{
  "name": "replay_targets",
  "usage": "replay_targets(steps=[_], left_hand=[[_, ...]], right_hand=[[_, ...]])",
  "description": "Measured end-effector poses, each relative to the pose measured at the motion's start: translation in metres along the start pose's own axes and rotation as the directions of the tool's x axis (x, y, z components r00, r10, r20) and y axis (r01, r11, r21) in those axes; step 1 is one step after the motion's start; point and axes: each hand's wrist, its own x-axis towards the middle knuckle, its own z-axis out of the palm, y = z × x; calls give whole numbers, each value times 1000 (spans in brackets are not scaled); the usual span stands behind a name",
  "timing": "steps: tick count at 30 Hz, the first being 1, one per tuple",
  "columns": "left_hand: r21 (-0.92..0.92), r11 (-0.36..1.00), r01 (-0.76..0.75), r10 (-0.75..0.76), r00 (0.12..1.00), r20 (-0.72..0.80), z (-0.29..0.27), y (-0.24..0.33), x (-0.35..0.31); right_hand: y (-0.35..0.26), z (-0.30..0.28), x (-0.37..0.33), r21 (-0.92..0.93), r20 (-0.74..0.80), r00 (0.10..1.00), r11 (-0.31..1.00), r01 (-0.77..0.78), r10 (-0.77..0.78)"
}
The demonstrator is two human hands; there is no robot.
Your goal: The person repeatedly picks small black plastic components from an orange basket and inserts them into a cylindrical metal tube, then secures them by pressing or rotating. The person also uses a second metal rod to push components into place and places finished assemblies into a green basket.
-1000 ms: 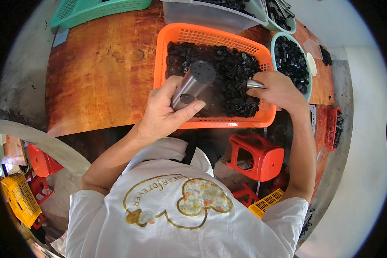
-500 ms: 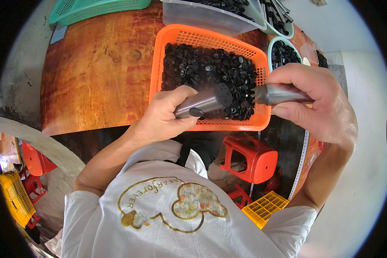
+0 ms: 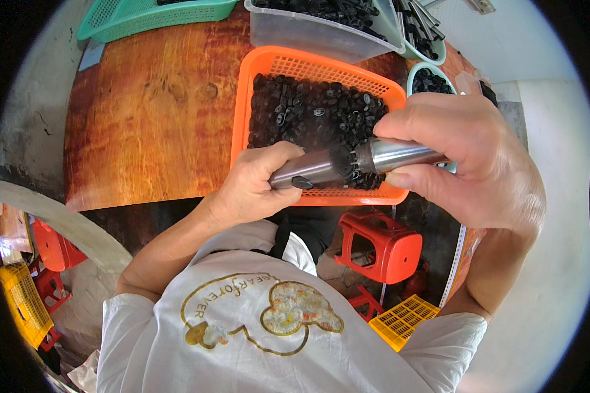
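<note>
The left hand clasps a grey metal cylinder, end to end with a shiny silver metal tube gripped by the right hand, above a rectangular orange plastic basket of small black pieces. The right hand partly hides a round pale-green bowl; a translucent plastic bin stands beyond.

Single head-top fisheye view, steeply downward, close above shirt and table.

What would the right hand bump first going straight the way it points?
Probably the dark-ended tube in the left hand. The right hand points left; its silver tube looks nearly end to end with it, but whether they touch is unclear.
</note>
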Motion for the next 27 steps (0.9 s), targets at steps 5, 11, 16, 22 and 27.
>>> replay_targets(steps=[5,11,16,22,27], left_hand=[[-1,1000,28,-28,1000,9,0,0,0],[17,1000,5,-5,1000,12,0,1,1],[-5,1000,9,-9,1000,26,0,0,3],[47,999,15,-15,1000,-16,1,2,0],[56,998,18,-16,999,-42,2,2,-2]], right_hand=[[4,1,1,35,33,997,997,-66,65],[5,1,2,149,91,989,980,-133,120],[6,-4,1,85,152,977,983,-161,147],[4,-7,4,76,196,961,974,-215,197],[2,0,3,164,101,992,982,-95,79]])
